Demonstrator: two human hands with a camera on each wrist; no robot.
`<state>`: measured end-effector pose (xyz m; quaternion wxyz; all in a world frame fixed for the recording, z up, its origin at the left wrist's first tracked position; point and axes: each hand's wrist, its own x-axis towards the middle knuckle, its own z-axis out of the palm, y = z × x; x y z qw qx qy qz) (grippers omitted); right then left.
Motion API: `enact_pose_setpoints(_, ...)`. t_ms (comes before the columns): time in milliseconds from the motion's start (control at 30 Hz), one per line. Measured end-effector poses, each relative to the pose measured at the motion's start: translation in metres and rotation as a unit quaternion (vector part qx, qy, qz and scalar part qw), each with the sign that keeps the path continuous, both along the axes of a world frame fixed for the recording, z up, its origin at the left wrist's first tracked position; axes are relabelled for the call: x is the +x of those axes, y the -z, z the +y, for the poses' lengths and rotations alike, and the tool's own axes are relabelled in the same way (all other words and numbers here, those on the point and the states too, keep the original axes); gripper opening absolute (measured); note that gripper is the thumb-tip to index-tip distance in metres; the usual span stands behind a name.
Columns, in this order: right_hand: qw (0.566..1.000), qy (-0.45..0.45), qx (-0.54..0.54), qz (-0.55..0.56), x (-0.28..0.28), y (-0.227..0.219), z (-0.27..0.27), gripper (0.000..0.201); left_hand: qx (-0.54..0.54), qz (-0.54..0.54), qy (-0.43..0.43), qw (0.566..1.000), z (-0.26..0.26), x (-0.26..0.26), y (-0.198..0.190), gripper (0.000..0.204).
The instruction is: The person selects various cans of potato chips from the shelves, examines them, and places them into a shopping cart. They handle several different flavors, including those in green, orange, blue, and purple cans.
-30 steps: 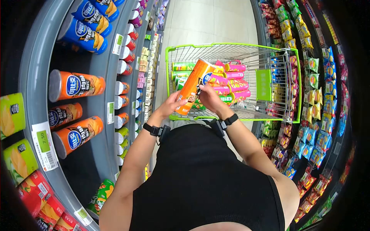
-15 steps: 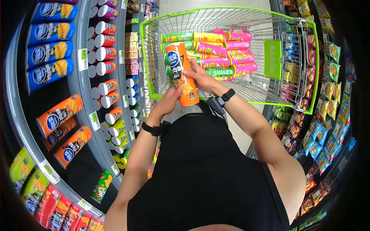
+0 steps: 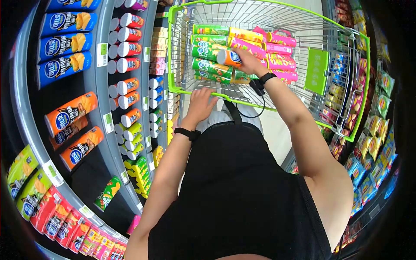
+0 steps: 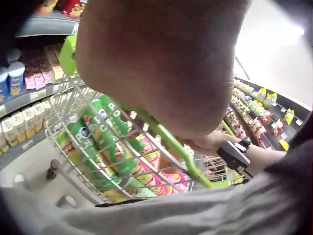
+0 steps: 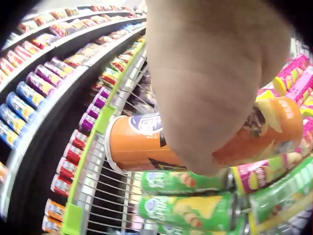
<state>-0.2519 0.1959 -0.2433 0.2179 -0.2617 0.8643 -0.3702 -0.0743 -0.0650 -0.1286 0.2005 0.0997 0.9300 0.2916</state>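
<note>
Right hand: the right hand (image 3: 250, 62) reaches into the shopping cart (image 3: 180, 52) and its fingers are curled around an orange chip can (image 3: 228, 57), which lies on its side.
Orange can, position: it is over the stacked cans, touching or just above the green chip cans (image 3: 207, 67), toward the left side of the basket. In the right wrist view the orange can (image 5: 142, 143) sits directly on top of the green ones (image 5: 186, 182).
Left hand: the left hand (image 3: 200, 103) rests on the green handle bar (image 3: 203, 93) at the near edge of the cart. The fingers seem laid over the bar; the left wrist view is too close to show how tightly they close.
Cart load: green cans on the left, yellow and pink chip cans (image 3: 281, 63) on the right, all lying in rows.
Shelves: the left shelf (image 3: 97, 82) carries more orange, blue and red cans; snack bags (image 3: 383, 104) hang on the right side.
Step in hand: it appears to be the laying of the orange can onto the pile.
How to do it well: the can should go down parallel to the rows, in a groove between two cans, so it does not roll. The fingers should open only when it rests firmly. The left hand should keep the cart steady.
</note>
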Motion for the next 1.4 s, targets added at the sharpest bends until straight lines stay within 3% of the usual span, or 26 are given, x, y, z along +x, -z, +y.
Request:
enact_pose_setpoints(167, 0.978, 0.034, 0.197, 0.067, 0.040, 0.056, 0.053, 0.067, 0.030, -0.027, -0.032, 0.999, -0.007, -0.012, 0.003, 0.037)
enact_pose_setpoints(200, 0.962, 0.012, 0.268, 0.054, 0.045, 0.060, 0.058, 0.061, 0.040, -0.016, -0.033, 0.999, -0.009, -0.010, 0.007, 0.037)
enact_pose_setpoints(267, 0.950, 0.022, 0.310, -0.014, 0.052, 0.048, 0.056, 0.057, 0.045, -0.009, -0.034, 0.998, -0.012, -0.005, 0.006, 0.037)
enact_pose_setpoints(333, 0.959, 0.065, 0.277, 0.002, 0.057, 0.048, 0.049, 0.047, 0.038, -0.010, -0.039, 0.998, -0.008, -0.006, 0.003, 0.037)
enact_pose_setpoints(367, 0.979, 0.058, 0.196, -0.002, 0.053, 0.089, 0.058, 0.039, 0.022, -0.049, -0.001, 0.999, -0.006, -0.002, 0.017, 0.036)
enact_pose_setpoints(400, 0.984, 0.065, 0.162, 0.033, 0.050, 0.092, 0.053, 0.036, -0.006, -0.080, 0.031, 0.996, -0.011, -0.005, 0.031, 0.036)
enact_pose_setpoints(433, 0.985, 0.080, 0.155, -0.016, 0.043, 0.102, 0.048, 0.041, 0.058, -0.038, -0.019, 0.997, -0.014, -0.003, 0.019, 0.035)
enact_pose_setpoints(467, 0.982, 0.096, 0.149, -0.064, 0.036, 0.108, 0.041, 0.048, 0.052, 0.018, -0.028, 0.998, -0.017, 0.005, 0.028, 0.037)
enact_pose_setpoints(500, 0.982, 0.113, 0.130, -0.079, 0.037, 0.086, 0.034, 0.053, 0.065, -0.021, -0.016, 0.998, -0.021, 0.005, 0.020, 0.037)
enact_pose_setpoints(567, 0.977, 0.197, 0.079, 0.025, 0.025, 0.112, 0.028, 0.051, 0.094, -0.074, -0.007, 0.993, -0.026, 0.003, 0.016, 0.040)
enact_pose_setpoints(600, 0.970, 0.234, 0.019, 0.067, 0.018, 0.084, 0.010, 0.053, 0.109, -0.084, -0.007, 0.990, -0.026, 0.005, 0.022, 0.043)
enact_pose_setpoints(667, 0.966, 0.242, -0.002, 0.092, 0.002, 0.027, -0.026, 0.053, 0.118, -0.090, -0.009, 0.989, -0.031, 0.007, 0.019, 0.047)
enact_pose_setpoints(700, 0.959, 0.248, -0.039, 0.133, -0.006, 0.018, -0.042, 0.054, 0.129, -0.088, -0.005, 0.988, -0.034, 0.008, 0.013, 0.047)
enact_pose_setpoints(800, 0.963, 0.193, -0.143, 0.124, -0.022, -0.060, -0.107, 0.045, 0.109, -0.046, 0.028, 0.993, -0.041, 0.013, 0.007, 0.053)
enact_pose_setpoints(867, 0.959, 0.162, -0.233, -0.015, -0.019, -0.135, -0.161, 0.033, 0.082, 0.001, 0.036, 0.996, -0.049, 0.016, -0.003, 0.053)
enact_pose_setpoints(933, 0.896, 0.089, -0.391, -0.190, -0.024, -0.182, -0.205, 0.023, 0.065, 0.061, 0.044, 0.995, -0.061, 0.020, -0.009, 0.047)
enact_pose_setpoints(1067, 0.874, -0.105, -0.432, -0.196, -0.010, -0.269, -0.276, 0.019, 0.070, 0.111, 0.003, 0.991, -0.085, 0.032, -0.101, 0.041)
enact_pose_setpoints(1133, 0.850, -0.160, -0.452, -0.220, 0.006, -0.304, -0.306, 0.023, 0.081, 0.185, -0.033, 0.979, -0.098, 0.049, -0.113, 0.042)
enact_pose_setpoints(1200, 0.869, -0.220, -0.422, -0.137, 0.013, -0.321, -0.335, 0.035, 0.127, 0.157, -0.035, 0.979, -0.113, 0.055, -0.153, 0.039)
enact_pose_setpoints(1400, 0.885, -0.247, -0.396, -0.017, 0.026, -0.360, -0.408, 0.105, 0.091, 0.122, -0.034, 0.988, -0.145, 0.083, -0.160, 0.040)
